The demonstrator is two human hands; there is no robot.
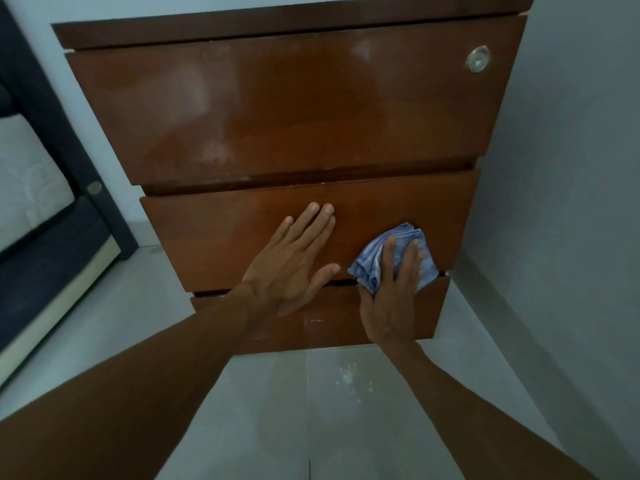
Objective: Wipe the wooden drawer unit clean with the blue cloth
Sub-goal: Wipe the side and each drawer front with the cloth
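Observation:
A brown wooden drawer unit point(277, 109) with three drawer fronts fills the middle of the head view; its big top front shows pale dusty smears. My left hand point(291, 265) lies flat with fingers spread on the middle drawer front, its palm reaching over the gap to the bottom drawer. My right hand point(391, 292) presses a crumpled blue cloth point(370, 261) against the right end of the middle drawer front, at the seam above the bottom drawer. Part of the cloth is hidden under my fingers.
A round silver lock point(478, 59) sits at the top drawer's upper right. A dark sofa or bed frame with a pale cushion point(31, 188) stands at the left. A pale wall point(571, 168) closes the right side. Light floor tiles point(311, 410) with dusty specks lie below.

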